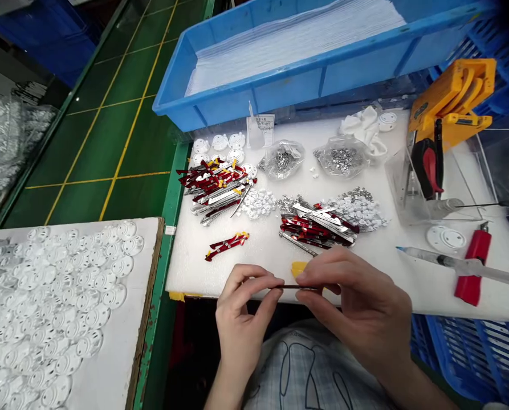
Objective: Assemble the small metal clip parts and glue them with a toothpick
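A thin dark strip [294,287] is pinched between both hands, just over the front edge of the white worktop [408,287], near its middle. The left hand [241,322] holds one end and the right hand [352,307] the other, the fingers [318,273] of each closed narrowly on it. A scrap of yellow tape [299,269] lies just beyond the strip at that edge. Farther back sit two large heaps of red-and-silver strips [318,225], with a small red pair [227,246] lying apart, nearest the left hand. Loose white round pieces [257,203] lie beside the heaps, and no finished stack can be picked out. Clear bags of small metal parts [282,160] lie toward the back edge, below a blue crate [280,65] of white sheets. A syringe [455,265] lies near the right edge, and a tray of clear discs [53,307] stands off to the left.
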